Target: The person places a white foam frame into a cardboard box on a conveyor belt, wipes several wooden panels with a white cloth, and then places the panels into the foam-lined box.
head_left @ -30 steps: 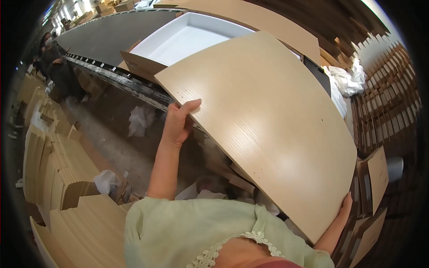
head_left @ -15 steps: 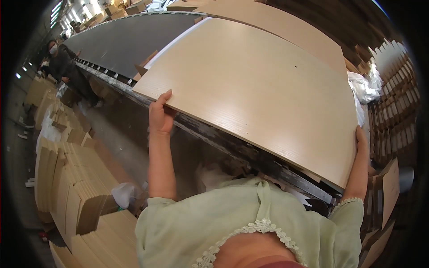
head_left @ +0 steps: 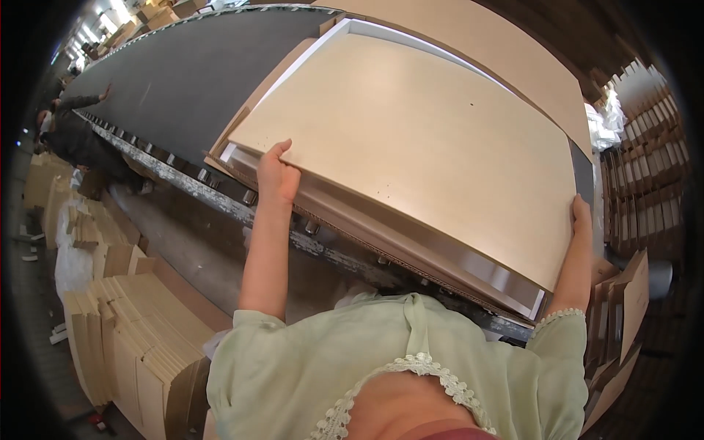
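A large pale wood-grain panel [head_left: 425,132] spans the space in front of me, with a few small holes in its face. My left hand [head_left: 279,174] grips its near left edge, thumb on top and fingers beneath. At the right end, my right hand [head_left: 581,214] is closed on the panel's side edge. Under the panel lies an open cardboard box [head_left: 345,224] with white lining [head_left: 370,31] showing at its far and left sides. The panel's near edge is raised above the box, and a gap shows the inside.
The box rests on a conveyor with a dark belt [head_left: 183,66] running away to the far left, rollers along its edge. A person [head_left: 92,147] stands beside it. Stacked boards [head_left: 147,330] rise at my left; racked panels [head_left: 645,161] and cardboard [head_left: 623,315] stand right.
The box's near and left edges have come into view beneath the panel. My left hand has shifted slightly right with the panel. The other person has leaned and reached over the belt.
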Demonstrator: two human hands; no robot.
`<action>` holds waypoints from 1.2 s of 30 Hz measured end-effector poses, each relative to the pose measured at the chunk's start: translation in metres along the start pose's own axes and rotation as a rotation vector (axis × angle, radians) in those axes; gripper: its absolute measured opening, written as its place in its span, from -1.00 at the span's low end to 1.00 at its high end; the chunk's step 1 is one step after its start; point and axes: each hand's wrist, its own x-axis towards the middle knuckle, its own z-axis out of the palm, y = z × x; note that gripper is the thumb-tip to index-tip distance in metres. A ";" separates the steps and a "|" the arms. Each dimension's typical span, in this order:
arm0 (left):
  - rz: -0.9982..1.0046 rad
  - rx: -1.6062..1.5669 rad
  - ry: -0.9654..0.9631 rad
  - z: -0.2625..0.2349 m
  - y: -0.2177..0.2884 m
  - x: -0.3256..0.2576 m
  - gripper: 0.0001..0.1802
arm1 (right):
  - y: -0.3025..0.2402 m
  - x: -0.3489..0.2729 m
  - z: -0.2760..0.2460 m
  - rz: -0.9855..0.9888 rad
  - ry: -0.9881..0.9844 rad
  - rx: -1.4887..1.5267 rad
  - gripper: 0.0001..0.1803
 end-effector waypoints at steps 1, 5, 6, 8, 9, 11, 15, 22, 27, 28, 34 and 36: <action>-0.004 0.072 0.109 0.005 -0.003 -0.005 -0.61 | -0.011 -0.005 0.012 0.021 -0.025 0.042 -0.35; -0.275 0.229 0.259 0.005 0.007 -0.003 -0.55 | -0.031 -0.051 0.047 0.045 -0.005 -0.134 -0.30; -0.265 0.278 0.342 -0.001 0.007 0.001 -0.54 | -0.018 -0.054 0.056 -0.039 -0.062 -0.200 -0.28; 0.061 0.717 0.236 0.010 -0.010 0.005 -0.49 | 0.041 -0.019 0.064 -0.327 -0.176 -0.733 -0.43; 0.253 0.943 0.168 0.017 -0.012 0.008 -0.46 | 0.041 -0.040 0.087 -0.404 -0.227 -0.573 -0.49; 0.226 1.160 0.018 0.023 -0.025 0.019 -0.49 | 0.023 -0.086 0.120 -0.140 -0.418 -0.300 -0.57; 0.028 1.624 -0.610 0.053 -0.063 -0.029 -0.62 | 0.012 -0.151 0.162 -0.577 -0.498 -0.700 -0.54; -0.096 1.684 -1.339 0.100 -0.111 -0.125 -0.61 | -0.029 -0.261 0.076 -0.709 -0.826 -0.647 -0.64; -0.093 1.563 -1.525 0.114 -0.155 -0.174 -0.63 | 0.011 -0.356 0.037 -0.940 0.018 0.137 -0.76; -0.017 1.501 -1.581 0.116 -0.166 -0.173 -0.64 | 0.025 -0.374 0.031 -0.891 0.199 0.211 -0.76; 0.148 1.170 -1.590 0.120 -0.211 -0.214 -0.78 | 0.236 -0.473 0.021 -0.207 0.353 -0.100 -0.79; 0.182 1.159 -1.568 0.119 -0.223 -0.236 -0.82 | 0.321 -0.513 0.021 0.111 -0.048 -0.256 -0.77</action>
